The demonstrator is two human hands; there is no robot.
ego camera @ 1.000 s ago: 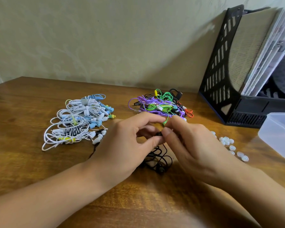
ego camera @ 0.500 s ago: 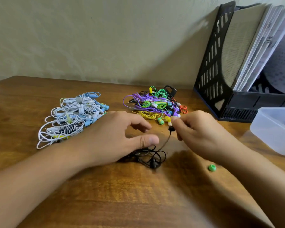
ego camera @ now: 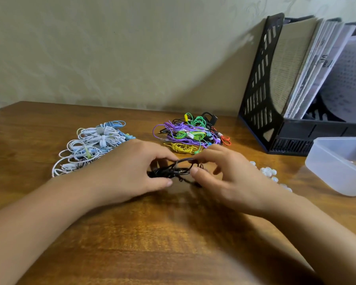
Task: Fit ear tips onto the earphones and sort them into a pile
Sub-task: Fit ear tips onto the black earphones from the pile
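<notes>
The table (ego camera: 173,243) was brown wood with a darker streaked grain. At ten o'clock lay a pile of white earphones (ego camera: 90,147), mixed with pale blue cords and touches of yellow-green. At twelve o'clock the coloured earphones (ego camera: 189,134) showed purple, bright green, yellow, black and a loop of orange-red. The black earphones (ego camera: 171,171) at the centre were dark throughout. At three o'clock the ear tips (ego camera: 267,171) were translucent white, and the container (ego camera: 337,167) a frosted, milky white. The file holder (ego camera: 257,83) at two o'clock was black, with a slotted side. The wall (ego camera: 111,48) was pale greenish-beige with a faint floral pattern.
</notes>
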